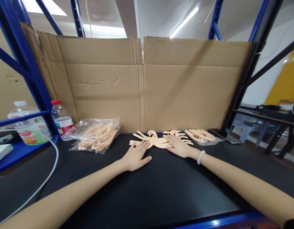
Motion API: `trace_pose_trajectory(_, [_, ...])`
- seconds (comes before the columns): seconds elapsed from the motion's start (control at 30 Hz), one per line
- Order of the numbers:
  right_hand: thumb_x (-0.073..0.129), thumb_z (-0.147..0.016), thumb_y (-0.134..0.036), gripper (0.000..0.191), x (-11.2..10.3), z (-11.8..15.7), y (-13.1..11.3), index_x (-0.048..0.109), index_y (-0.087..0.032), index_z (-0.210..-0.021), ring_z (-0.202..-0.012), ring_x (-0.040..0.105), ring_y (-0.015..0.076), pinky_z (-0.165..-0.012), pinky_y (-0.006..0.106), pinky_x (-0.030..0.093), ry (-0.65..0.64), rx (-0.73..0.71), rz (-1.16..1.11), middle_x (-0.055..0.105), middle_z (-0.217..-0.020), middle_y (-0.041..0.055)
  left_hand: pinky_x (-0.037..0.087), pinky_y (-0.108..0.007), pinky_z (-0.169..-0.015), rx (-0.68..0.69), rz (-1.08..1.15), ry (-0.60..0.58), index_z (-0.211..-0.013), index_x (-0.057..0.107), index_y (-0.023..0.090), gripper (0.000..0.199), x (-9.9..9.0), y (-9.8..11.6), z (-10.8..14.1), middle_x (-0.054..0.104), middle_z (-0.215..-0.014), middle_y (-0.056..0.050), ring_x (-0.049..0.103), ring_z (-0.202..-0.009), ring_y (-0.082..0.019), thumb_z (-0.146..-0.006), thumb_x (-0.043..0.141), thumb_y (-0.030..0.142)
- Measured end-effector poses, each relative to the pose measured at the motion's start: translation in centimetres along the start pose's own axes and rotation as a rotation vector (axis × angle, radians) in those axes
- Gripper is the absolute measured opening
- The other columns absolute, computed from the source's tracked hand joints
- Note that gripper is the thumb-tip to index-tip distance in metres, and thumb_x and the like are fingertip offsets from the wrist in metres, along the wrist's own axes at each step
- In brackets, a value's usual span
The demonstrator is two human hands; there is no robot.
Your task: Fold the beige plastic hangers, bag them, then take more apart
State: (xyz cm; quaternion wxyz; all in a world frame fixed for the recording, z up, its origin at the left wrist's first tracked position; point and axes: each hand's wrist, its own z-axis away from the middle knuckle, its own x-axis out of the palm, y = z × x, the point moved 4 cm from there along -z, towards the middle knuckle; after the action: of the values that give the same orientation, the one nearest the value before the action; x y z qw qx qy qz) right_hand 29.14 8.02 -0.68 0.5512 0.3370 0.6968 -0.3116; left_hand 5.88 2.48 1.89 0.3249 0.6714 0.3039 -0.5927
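Cream-coloured curved strands, crossed and looped over one another, lie flat on the black tabletop. My left hand rests palm down with its fingertips on the left end of these strands, thumb spread to the side. On their right part lies my right hand, also flat, fingers stretched out; it wears a pale beaded bracelet. Parts of the strands are hidden under both hands. Neither hand grips anything.
Clear plastic bags of similar cream pieces sit at the left, another bag at the right beside a phone. Bottles and a white cable are at the left. A cardboard wall closes off the back.
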Motion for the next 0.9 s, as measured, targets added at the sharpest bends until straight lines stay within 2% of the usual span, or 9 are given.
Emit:
trace_pose_trajectory(0.13, [0.034,-0.097,-0.046,0.065,-0.8,1.0,-0.7,0.033,-0.004,-0.146,-0.144,0.02,0.0354,-0.115,0.056,0.021,0.09,0.034,0.026,0.03,-0.153,0.0221,0.014,-0.061,-0.115,-0.047,-0.015,0.091,-0.147,0.031,0.008,0.061,-0.1,0.7,1.0,0.028,-0.156,-0.018,0.021,-0.145,-0.033,-0.096,0.04,0.038])
trace_pose_trajectory(0.2, [0.037,-0.096,-0.035,0.057,-1.4,1.9,-1.9,0.035,-0.005,-0.145,-0.143,0.021,0.0353,-0.114,0.058,0.02,0.164,0.021,0.041,0.033,-0.151,0.0223,0.019,-0.055,-0.116,-0.024,-0.02,0.129,-0.144,0.037,0.008,0.054,-0.1,1.7,2.2,0.035,-0.153,-0.018,0.025,-0.144,-0.031,-0.094,0.042,0.028])
trace_pose_trajectory(0.23, [0.039,-0.095,-0.029,0.052,-1.7,2.3,-2.8,0.039,-0.008,-0.142,-0.142,0.025,0.0336,-0.114,0.057,0.021,0.197,-0.012,0.044,0.038,-0.149,0.0203,0.025,-0.052,-0.116,0.076,0.001,0.14,-0.143,0.041,0.01,0.053,-0.1,2.6,2.9,0.04,-0.151,-0.016,0.031,-0.142,-0.031,-0.092,0.045,0.027])
trace_pose_trajectory(0.3, [0.043,-0.091,-0.019,0.042,-2.2,3.0,-5.3,0.052,-0.013,-0.131,-0.132,0.04,0.0304,-0.11,0.052,0.031,0.259,-0.188,0.025,0.052,-0.135,0.0159,0.032,-0.047,-0.114,0.303,0.066,0.096,-0.142,0.043,0.015,0.052,0.0,4.3,4.3,0.044,-0.149,-0.012,0.037,-0.139,-0.028,-0.091,0.047,0.025])
trace_pose_trajectory(0.37, [0.044,-0.09,-0.015,0.034,-2.5,3.4,-7.3,0.059,-0.015,-0.121,-0.118,0.05,0.0275,-0.101,0.047,0.042,0.298,-0.296,-0.025,0.06,-0.121,0.0135,0.038,-0.042,-0.112,0.406,0.12,0.061,-0.137,0.051,0.017,0.046,-0.2,5.3,5.2,0.052,-0.143,-0.011,0.045,-0.134,-0.026,-0.091,0.047,0.022])
trace_pose_trajectory(0.5, [0.044,-0.09,-0.012,0.027,-2.5,3.4,-9.4,0.064,-0.015,-0.109,-0.096,0.056,0.0224,-0.088,0.039,0.049,0.211,-0.443,-0.118,0.063,-0.103,0.0106,0.039,-0.04,-0.111,0.414,0.202,0.043,-0.133,0.055,0.015,0.044,-0.7,5.2,5.3,0.053,-0.141,-0.012,0.048,-0.131,-0.025,-0.09,0.049,0.019])
trace_pose_trajectory(0.67, [0.044,-0.092,-0.012,0.032,-2.6,3.8,-8.9,0.06,-0.015,-0.119,-0.1,0.054,0.0216,-0.09,0.038,0.049,0.135,-0.437,-0.178,0.06,-0.111,0.0113,0.036,-0.044,-0.113,0.403,0.231,0.019,-0.134,0.054,0.015,0.045,-0.5,5.0,5.0,0.053,-0.142,-0.012,0.048,-0.132,-0.026,-0.089,0.05,0.018])
trace_pose_trajectory(0.9, [0.042,-0.091,-0.008,0.035,-2.7,4.0,-9.0,0.06,-0.013,-0.12,-0.103,0.054,0.0231,-0.092,0.04,0.049,0.13,-0.46,-0.154,0.06,-0.112,0.0129,0.037,-0.04,-0.113,0.392,0.239,0.014,-0.133,0.055,0.014,0.046,-0.6,5.3,5.2,0.053,-0.141,-0.012,0.047,-0.132,-0.024,-0.088,0.05,0.018])
